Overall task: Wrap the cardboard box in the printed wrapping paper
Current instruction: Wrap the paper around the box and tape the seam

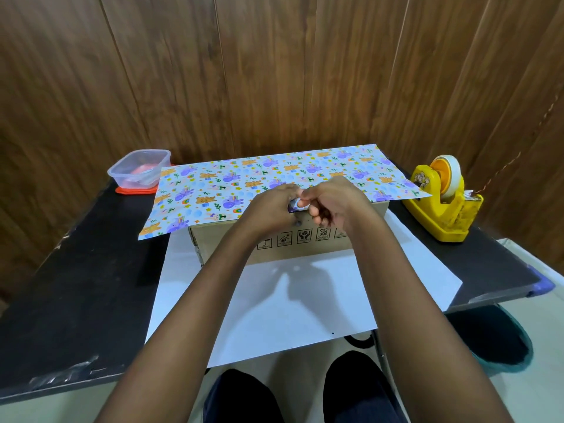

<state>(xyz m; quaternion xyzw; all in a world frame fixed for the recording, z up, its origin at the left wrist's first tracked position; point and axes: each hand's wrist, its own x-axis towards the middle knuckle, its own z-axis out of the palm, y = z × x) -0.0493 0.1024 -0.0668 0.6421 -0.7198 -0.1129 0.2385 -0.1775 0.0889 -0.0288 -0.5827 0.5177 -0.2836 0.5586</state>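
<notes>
The cardboard box [232,242] stands in the middle of the black table, its front face printed with handling symbols. The printed wrapping paper [232,181] lies over the box top, pattern up; its white underside [274,303] spreads on the table in front of the box. My left hand [271,209] and my right hand [332,199] meet at the paper's near edge over the box top. Both pinch that edge between thumb and fingers, and it curls up a little between them.
A yellow tape dispenser [442,203] stands at the right of the box. A clear plastic tub [139,169] on an orange lid sits at the back left. The black table [76,285] ends close to my knees. Wooden wall panels rise behind.
</notes>
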